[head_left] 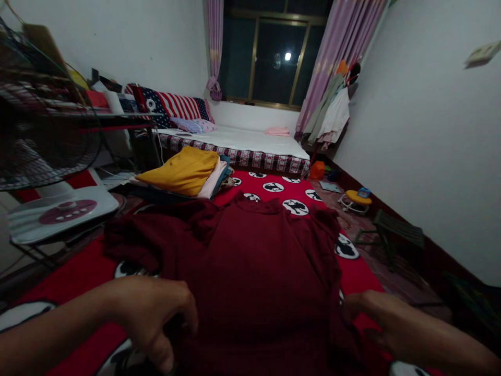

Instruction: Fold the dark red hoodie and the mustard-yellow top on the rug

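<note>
A dark red garment (250,261) lies spread on a red blanket (78,277) printed with black-and-white round figures. My left hand (156,318) is at the garment's near left edge with its fingers curled round the cloth. At the near right edge, my right hand (376,313) pinches the fabric. Both forearms reach in from the bottom of the view.
A pile of folded clothes (188,169), yellow on top, sits beyond the garment at the left. A fan (43,156) stands at far left. Further back is a bed (242,143) under a window. A small stool (391,227) and toys lie on the floor at right.
</note>
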Available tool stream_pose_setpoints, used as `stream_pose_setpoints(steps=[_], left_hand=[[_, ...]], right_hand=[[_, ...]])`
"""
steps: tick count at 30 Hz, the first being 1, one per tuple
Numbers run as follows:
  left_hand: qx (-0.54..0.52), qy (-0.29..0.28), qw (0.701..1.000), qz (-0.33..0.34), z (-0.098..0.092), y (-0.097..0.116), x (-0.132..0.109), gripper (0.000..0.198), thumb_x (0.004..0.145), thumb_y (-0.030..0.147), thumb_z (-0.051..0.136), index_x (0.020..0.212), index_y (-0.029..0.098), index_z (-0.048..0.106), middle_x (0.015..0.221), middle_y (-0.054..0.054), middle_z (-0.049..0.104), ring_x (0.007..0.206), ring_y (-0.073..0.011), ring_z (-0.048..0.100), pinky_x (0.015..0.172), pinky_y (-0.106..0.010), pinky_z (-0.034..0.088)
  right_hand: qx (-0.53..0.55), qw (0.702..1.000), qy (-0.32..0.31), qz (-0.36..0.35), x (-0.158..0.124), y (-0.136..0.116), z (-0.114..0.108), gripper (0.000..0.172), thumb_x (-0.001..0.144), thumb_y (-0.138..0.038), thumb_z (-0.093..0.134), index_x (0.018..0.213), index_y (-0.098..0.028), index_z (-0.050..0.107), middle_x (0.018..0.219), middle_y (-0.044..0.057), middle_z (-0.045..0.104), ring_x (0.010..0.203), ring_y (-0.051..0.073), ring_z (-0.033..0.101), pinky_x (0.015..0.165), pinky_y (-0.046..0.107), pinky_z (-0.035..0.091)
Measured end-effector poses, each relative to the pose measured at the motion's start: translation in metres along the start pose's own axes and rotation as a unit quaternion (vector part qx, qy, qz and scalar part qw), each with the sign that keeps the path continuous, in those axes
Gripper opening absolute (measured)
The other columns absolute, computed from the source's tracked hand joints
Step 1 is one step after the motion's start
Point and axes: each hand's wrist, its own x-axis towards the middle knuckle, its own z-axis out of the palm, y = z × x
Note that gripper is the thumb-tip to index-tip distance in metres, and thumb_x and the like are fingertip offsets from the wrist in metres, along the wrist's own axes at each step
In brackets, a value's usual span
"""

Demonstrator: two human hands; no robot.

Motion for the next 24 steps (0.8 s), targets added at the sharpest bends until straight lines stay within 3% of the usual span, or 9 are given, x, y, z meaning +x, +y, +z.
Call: stream_pose_setpoints(steps=[3, 5, 9, 11, 13, 16, 19, 22, 24], left_hand=[[-0.131, 0.041, 0.990, 0.006, -0.029, -0.014, 0.028, 0.040, 0.075, 0.037, 0.067, 0.112, 0.022, 0.067, 0.101, -0.003, 0.072, 0.086, -0.0197, 0.067, 0.069, -0.022, 0.052], [-0.176, 0.187, 0.966, -0.037, -0.052, -0.029, 0.060, 0.043, 0.079, 0.030, 0.063, 0.120, 0.019, 0.061, 0.108, -0.007, 0.069, 0.081, -0.0190, 0.068, 0.061, -0.022, 0.053], [-0.301, 0.423, 0.843, -0.140, -0.089, -0.064, 0.132, 0.065, 0.080, 0.006, 0.051, 0.143, 0.017, 0.036, 0.117, -0.016, 0.062, 0.067, -0.0146, 0.069, 0.050, -0.021, 0.054], [-0.325, 0.466, 0.804, -0.176, -0.102, -0.079, 0.160, 0.070, 0.079, 0.000, 0.049, 0.145, 0.017, 0.031, 0.114, -0.016, 0.063, 0.067, -0.0146, 0.070, 0.053, -0.022, 0.057], [-0.318, 0.476, 0.796, -0.199, -0.110, -0.090, 0.178, 0.071, 0.079, -0.001, 0.049, 0.145, 0.015, 0.029, 0.106, -0.015, 0.065, 0.068, -0.0156, 0.071, 0.055, -0.023, 0.058], [-0.274, 0.484, 0.801, -0.221, -0.113, -0.104, 0.192, 0.060, 0.079, 0.005, 0.055, 0.137, 0.011, 0.040, 0.089, -0.011, 0.068, 0.067, -0.0181, 0.070, 0.056, -0.025, 0.057], [-0.207, 0.514, 0.803, -0.221, -0.111, -0.113, 0.196, 0.040, 0.076, 0.015, 0.064, 0.116, 0.012, 0.058, 0.090, -0.011, 0.069, 0.083, -0.0230, 0.069, 0.070, -0.029, 0.056], [-0.156, 0.546, 0.796, -0.209, -0.108, -0.115, 0.193, 0.025, 0.074, 0.021, 0.068, 0.096, 0.013, 0.064, 0.094, -0.011, 0.069, 0.097, -0.0261, 0.065, 0.080, -0.031, 0.053], [-0.146, 0.557, 0.792, -0.200, -0.110, -0.112, 0.190, 0.020, 0.077, 0.025, 0.065, 0.094, 0.014, 0.063, 0.086, -0.009, 0.069, 0.087, -0.0235, 0.067, 0.075, -0.029, 0.053]], right_hand=[[0.060, 0.998, 0.001, -0.026, 0.039, -0.007, -0.021, 0.025, 0.071, -0.013, 0.053, 0.089, -0.020, 0.070, 0.083, 0.003, 0.071, 0.076, 0.017, 0.066, 0.069, 0.024, 0.051], [0.136, 0.988, 0.068, -0.013, 0.082, -0.010, -0.034, 0.026, 0.074, -0.017, 0.054, 0.097, -0.018, 0.066, 0.083, 0.002, 0.070, 0.071, 0.016, 0.066, 0.062, 0.022, 0.051], [0.243, 0.936, 0.243, 0.078, 0.180, -0.004, -0.037, 0.039, 0.071, -0.008, 0.054, 0.109, -0.015, 0.056, 0.098, 0.007, 0.068, 0.063, 0.013, 0.067, 0.053, 0.022, 0.052], [0.204, 0.926, 0.291, 0.128, 0.217, 0.003, -0.030, 0.044, 0.072, -0.007, 0.055, 0.115, -0.015, 0.053, 0.109, 0.010, 0.065, 0.059, 0.012, 0.066, 0.051, 0.022, 0.051], [0.157, 0.925, 0.310, 0.153, 0.241, 0.012, -0.023, 0.041, 0.072, -0.009, 0.060, 0.113, -0.014, 0.054, 0.108, 0.011, 0.065, 0.062, 0.013, 0.066, 0.053, 0.023, 0.050], [0.109, 0.926, 0.319, 0.168, 0.255, 0.027, -0.016, 0.032, 0.070, -0.021, 0.071, 0.099, -0.015, 0.061, 0.100, 0.011, 0.068, 0.083, 0.022, 0.067, 0.066, 0.027, 0.050], [0.045, 0.925, 0.337, 0.171, 0.253, 0.040, -0.017, 0.031, 0.070, -0.037, 0.073, 0.092, -0.017, 0.065, 0.098, 0.011, 0.069, 0.096, 0.026, 0.063, 0.076, 0.031, 0.047], [0.052, 0.923, 0.347, 0.158, 0.244, 0.056, -0.028, 0.020, 0.073, -0.037, 0.068, 0.078, -0.017, 0.069, 0.079, 0.007, 0.071, 0.082, 0.023, 0.066, 0.071, 0.028, 0.046], [0.074, 0.915, 0.364, 0.155, 0.238, 0.065, -0.040, 0.021, 0.076, -0.036, 0.063, 0.072, -0.016, 0.069, 0.068, 0.004, 0.068, 0.071, 0.020, 0.065, 0.063, 0.026, 0.045]])
